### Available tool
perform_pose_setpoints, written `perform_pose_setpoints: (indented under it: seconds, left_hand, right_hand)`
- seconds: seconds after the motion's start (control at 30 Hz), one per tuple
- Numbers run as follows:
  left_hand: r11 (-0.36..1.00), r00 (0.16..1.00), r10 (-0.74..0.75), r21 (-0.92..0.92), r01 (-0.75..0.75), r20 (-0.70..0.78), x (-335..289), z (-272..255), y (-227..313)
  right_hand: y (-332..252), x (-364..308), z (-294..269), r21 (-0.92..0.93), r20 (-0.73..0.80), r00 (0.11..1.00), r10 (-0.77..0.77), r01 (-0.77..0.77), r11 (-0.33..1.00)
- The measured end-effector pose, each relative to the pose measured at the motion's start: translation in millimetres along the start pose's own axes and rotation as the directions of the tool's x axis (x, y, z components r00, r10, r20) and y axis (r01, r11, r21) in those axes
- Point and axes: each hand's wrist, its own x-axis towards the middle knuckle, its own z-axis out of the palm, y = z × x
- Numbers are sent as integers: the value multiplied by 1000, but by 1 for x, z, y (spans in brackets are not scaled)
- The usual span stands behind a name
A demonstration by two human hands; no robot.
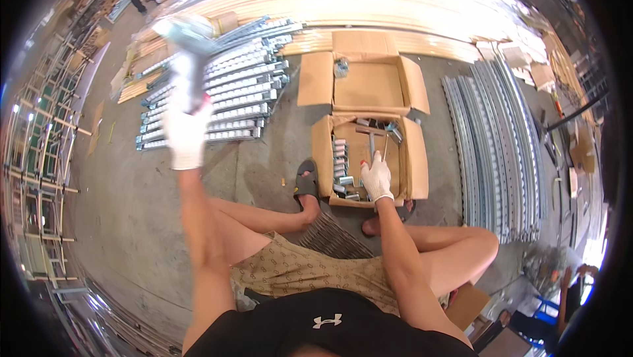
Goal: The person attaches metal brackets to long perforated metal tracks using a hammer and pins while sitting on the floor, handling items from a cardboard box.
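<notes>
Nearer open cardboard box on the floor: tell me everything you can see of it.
The nearer cardboard box is plain brown and roughly rectangular, standing open-topped on the grey concrete floor, its near end by the sandalled feet. Its side flaps spread outward; a second open box stands just beyond. Small metal pieces line its left side, with more toward the far right corner. The gloved right hand reaches over it, fingers at a hammer-like tool.
</notes>
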Motion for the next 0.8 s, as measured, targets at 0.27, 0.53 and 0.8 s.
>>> perform_pose_setpoints:
  seconds: [0.27, 0.53, 0.8]
  left_hand:
    - [733, 955, -213, -680, 15, -209, 132, -167, 4]
    - [413, 842, -534, -846, 337, 75, 122, -104, -185]
    - [-381, 145, -759, -613, 692, 635, -241, 201, -240]
  right_hand:
    - [-75, 11, 41, 319, 42, 862, -504, 467, 825]
    - [-86, 27, 1, 969, 228, 862, -453, -154, 195]
    - [18, -63, -18, 640, 227, 957, 178, -285, 714]
